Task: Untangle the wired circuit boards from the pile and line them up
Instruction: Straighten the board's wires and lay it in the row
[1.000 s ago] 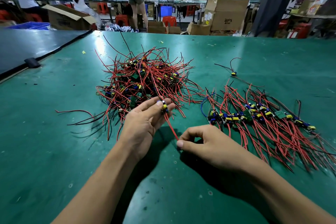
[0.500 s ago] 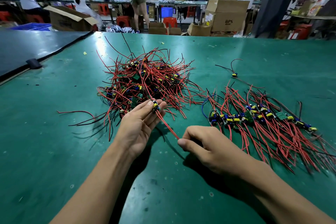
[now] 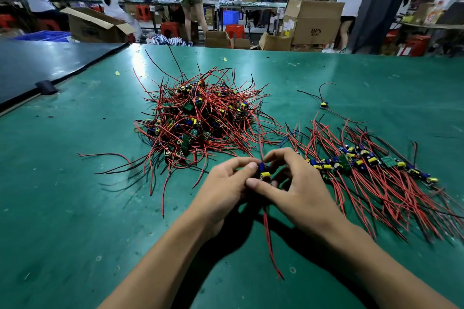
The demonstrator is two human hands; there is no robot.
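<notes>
Status: wired board (image 3: 263,171) is off the table (image 3: 75,208), held between both hands. It sits just on my side of the pile (image 3: 198,120) and left of the lined-up row (image 3: 364,160).

Left hand (image 3: 226,190) pinches it from the left with thumb and forefinger. Right hand (image 3: 301,188) pinches from the right, forefinger over the top and thumb underneath. Its red leads (image 3: 270,241) trail down toward the body; can't tell whether the tips touch the mat.

Handling, my read:
- Very light. The small PCB is stiff, with tall caps and a yellow part standing proud.
- Leads are thin and springy and will hook on anything they cross.
- Solder joints are probably the weak point, so don't yank by the wire.
- Grip the board by its edges, as now. Use the leads only for guiding them straight.

Versus half a second back:
- Then the left hand alone had the board at the pile's near edge. The right hand pinched a red lead lower down, and the hands were apart.
- Now both hands have closed in on the board itself, and it's clear of the pile with its leads hanging free. Looks untangled.
- Pile, row and the stray board (image 3: 324,104) beyond the row look unchanged.
</notes>
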